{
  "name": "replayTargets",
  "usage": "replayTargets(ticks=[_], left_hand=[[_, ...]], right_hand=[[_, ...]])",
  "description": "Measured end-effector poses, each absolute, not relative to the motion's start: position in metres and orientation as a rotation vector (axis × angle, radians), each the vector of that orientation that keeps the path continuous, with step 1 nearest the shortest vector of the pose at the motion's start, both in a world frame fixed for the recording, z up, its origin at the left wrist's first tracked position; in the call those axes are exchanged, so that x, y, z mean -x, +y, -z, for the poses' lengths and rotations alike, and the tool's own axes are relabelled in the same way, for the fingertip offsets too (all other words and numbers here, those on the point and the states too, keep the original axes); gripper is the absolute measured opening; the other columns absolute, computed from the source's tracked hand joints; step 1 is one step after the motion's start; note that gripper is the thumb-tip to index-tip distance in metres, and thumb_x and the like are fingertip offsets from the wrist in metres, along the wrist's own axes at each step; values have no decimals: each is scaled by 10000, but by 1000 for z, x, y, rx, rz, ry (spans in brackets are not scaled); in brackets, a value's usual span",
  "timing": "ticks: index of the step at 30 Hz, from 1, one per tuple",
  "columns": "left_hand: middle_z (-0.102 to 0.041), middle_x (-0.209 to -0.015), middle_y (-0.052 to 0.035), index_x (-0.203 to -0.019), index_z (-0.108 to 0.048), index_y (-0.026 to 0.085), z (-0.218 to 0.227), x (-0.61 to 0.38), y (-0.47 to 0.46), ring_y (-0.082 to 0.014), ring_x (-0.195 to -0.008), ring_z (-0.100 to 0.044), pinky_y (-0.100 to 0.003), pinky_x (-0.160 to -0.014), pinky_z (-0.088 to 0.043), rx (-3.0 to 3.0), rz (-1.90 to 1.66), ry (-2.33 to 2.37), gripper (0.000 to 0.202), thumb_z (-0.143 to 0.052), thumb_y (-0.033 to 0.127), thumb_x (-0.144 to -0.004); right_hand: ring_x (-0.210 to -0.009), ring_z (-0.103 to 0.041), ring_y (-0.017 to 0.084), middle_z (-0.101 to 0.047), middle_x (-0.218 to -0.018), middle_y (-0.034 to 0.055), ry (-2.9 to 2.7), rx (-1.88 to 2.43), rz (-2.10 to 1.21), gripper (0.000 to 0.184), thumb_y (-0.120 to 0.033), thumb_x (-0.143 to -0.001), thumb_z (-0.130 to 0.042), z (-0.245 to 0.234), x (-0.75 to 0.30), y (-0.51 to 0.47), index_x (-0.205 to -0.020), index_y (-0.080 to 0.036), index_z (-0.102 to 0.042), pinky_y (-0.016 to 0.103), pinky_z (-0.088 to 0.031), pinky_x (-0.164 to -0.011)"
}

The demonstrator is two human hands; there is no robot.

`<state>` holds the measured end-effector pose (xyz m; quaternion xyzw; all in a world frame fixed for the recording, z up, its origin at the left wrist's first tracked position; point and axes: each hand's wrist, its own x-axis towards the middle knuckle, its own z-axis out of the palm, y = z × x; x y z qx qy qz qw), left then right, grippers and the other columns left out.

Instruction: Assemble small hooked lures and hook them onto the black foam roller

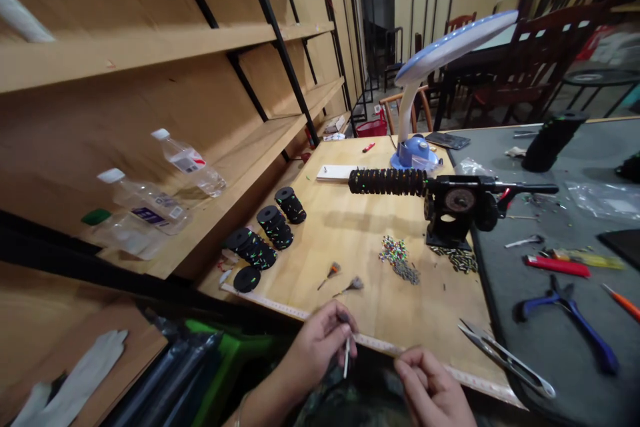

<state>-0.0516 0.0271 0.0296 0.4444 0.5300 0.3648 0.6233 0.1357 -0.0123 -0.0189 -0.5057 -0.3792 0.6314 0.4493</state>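
Note:
My left hand [325,334] is at the table's front edge, its fingers closed around a thin white stick [347,357] that points down. A dark bit shows at the top of that grip. To its right, my right hand [433,387] has thumb and fingertips pinched together; anything between them is too small to make out. On the table beyond lie two small grey tufted pieces on thin stems, one with orange [333,270] and one plain [355,284]. Farther back are a pile of coloured beads [393,250] and a heap of small grey metal parts [407,272].
A black winder [450,204] carries a row of black foam spools [387,182]. More spools [275,227] stand left. A blue lamp [415,150] is behind. Snips [505,357], blue pliers [570,320] and a red cutter [557,266] lie right. A measuring tape [380,344] lines the front edge.

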Motion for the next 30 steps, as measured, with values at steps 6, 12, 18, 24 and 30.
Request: replayTargets(ticks=[6,12,18,24,30], left_hand=[[-570,-612,15,-777,-550,140,-3,17,-5,-73,-540,-468,-184,-498,-313,-788,-808,1170,285,-730,357,-732],[-592,-564,21,-770,-502,163,0,7,-8,-39,-385,-363,-186,-401,-243,-791,-713,1191,426,-727,516,-693],[-561,-558,32,-773,-512,153,4,4,-10,-47,-401,-399,-193,-430,-299,-882,-707,1190,457,-694,567,-711],[-547,-555,35,-777,-517,147,4,2,-10,-49,-418,-399,-195,-446,-306,-893,-689,1192,470,-693,578,-714],[-560,-582,30,-784,-510,155,3,1,-9,-59,-460,-441,-200,-486,-350,-847,-697,1149,474,-715,573,-698]], right_hand=[[-419,-257,63,-325,-478,-114,-973,1224,-1678,481,-660,-767,-594,23,-140,-14,-721,-189,-510,192,-193,-426],[-396,-279,58,-369,-452,-111,-955,1246,-1652,498,-668,-740,-617,26,-141,-14,-718,-180,-520,185,-196,-413],[-388,-324,58,-424,-467,-89,-976,1267,-1644,495,-652,-737,-627,36,-141,-13,-721,-161,-560,186,-226,-409],[-388,-365,62,-477,-486,-63,-1001,1278,-1630,490,-643,-736,-633,37,-143,-14,-725,-155,-590,187,-249,-407],[-383,-340,60,-453,-468,-78,-988,1259,-1613,441,-609,-786,-603,44,-140,-16,-739,-172,-563,184,-234,-401]])
